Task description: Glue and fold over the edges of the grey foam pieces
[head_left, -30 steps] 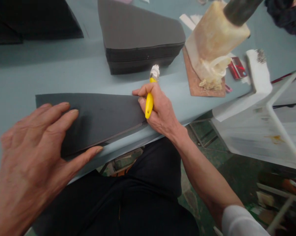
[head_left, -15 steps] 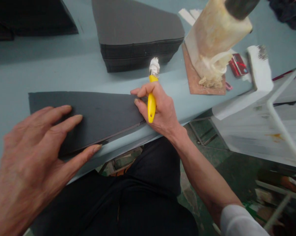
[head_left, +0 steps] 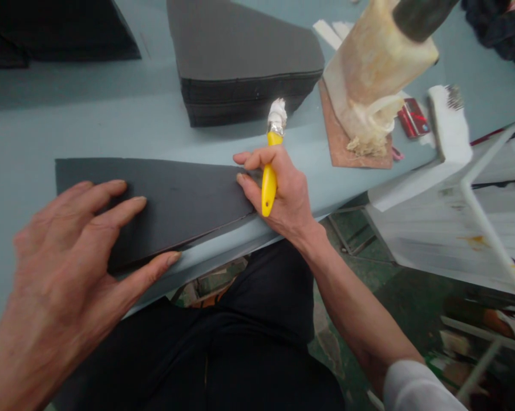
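A flat dark grey panel, wide at the left and narrowing to the right, lies on the table near its front edge. Across its left end rests my left hand, fingers spread on top and thumb along the near edge. My right hand holds a brush with a yellow handle, its white-coated bristles pointing up and away from the panel. The thumb and fingertips of that same hand touch the panel's narrow right end. Part of the panel's left side is hidden under my left hand.
A stack of similar dark panels stands behind. To its right, a stained plastic container sits on a brown board, near a small red box. More dark pieces are at the back left. The table ends just before my lap.
The view has shifted slightly. Along the panel's near edge, the lighter strip has become thinner. Both hands keep nearly the same places on the panel, and the brush stays in my right hand.
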